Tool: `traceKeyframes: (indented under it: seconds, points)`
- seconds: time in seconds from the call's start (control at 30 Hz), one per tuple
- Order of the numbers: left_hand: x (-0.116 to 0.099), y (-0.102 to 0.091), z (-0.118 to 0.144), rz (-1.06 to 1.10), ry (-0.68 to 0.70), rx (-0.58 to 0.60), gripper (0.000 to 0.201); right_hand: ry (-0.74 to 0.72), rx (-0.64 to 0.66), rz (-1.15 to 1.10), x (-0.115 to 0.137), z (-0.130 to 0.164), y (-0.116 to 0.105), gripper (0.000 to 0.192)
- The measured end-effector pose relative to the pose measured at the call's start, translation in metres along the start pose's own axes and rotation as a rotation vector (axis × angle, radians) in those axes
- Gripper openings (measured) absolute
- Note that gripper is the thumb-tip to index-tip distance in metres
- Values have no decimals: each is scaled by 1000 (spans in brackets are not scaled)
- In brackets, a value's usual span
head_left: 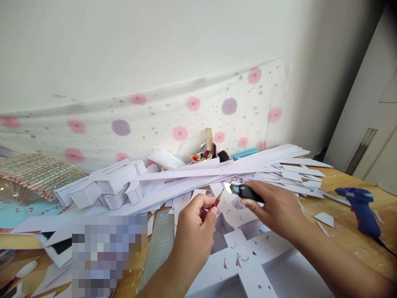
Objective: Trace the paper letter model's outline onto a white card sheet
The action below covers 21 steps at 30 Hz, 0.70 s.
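Note:
My left hand (195, 225) grips a red pencil (217, 199), its sharpened tip pointing up and to the right. My right hand (276, 207) holds a black utility knife (243, 191) with its blade next to the pencil tip. Both hands hover above a white paper cross-shaped structure (245, 256), which carries several small red and wood-coloured shavings (237, 260).
Long white paper strips (217, 171) and folded paper boxes (105, 188) cover the wooden table. A blue glue gun (361, 209) lies at the right. A green cutting mat (159, 244), a small dish of tools (204, 155) and a folded fan (34, 174) are also present.

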<state>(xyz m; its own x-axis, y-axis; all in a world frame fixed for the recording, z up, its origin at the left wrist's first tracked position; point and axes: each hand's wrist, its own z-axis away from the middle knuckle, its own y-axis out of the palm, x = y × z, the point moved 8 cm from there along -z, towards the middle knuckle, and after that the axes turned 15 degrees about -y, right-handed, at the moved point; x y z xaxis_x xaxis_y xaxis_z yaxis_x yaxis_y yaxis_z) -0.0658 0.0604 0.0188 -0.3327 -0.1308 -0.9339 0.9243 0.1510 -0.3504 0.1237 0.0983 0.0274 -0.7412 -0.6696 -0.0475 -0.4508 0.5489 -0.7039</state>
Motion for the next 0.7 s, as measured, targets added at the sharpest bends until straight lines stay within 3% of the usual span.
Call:
traceKeyframes:
  seconds: [0.13, 0.27, 0.4, 0.5, 0.7]
  points:
    - [-2, -2, -1, -12, 33, -18, 18, -89, 61, -114, 29, -2, 8, 43]
    - [-2, -2, -2, -37, 62, -10, 18, -78, 49, -89, 22, -1, 10, 42]
    - [1, -1, -3, -27, 12, 10, 18, 147, 26, 50, -19, 2, 3, 41]
    - [3, 2, -2, 11, -29, 63, 19, 362, 109, 81, -54, 8, -3, 45]
    - [11, 1, 5, 132, -46, 160, 28, 474, 357, 58, -105, 51, -3, 45]
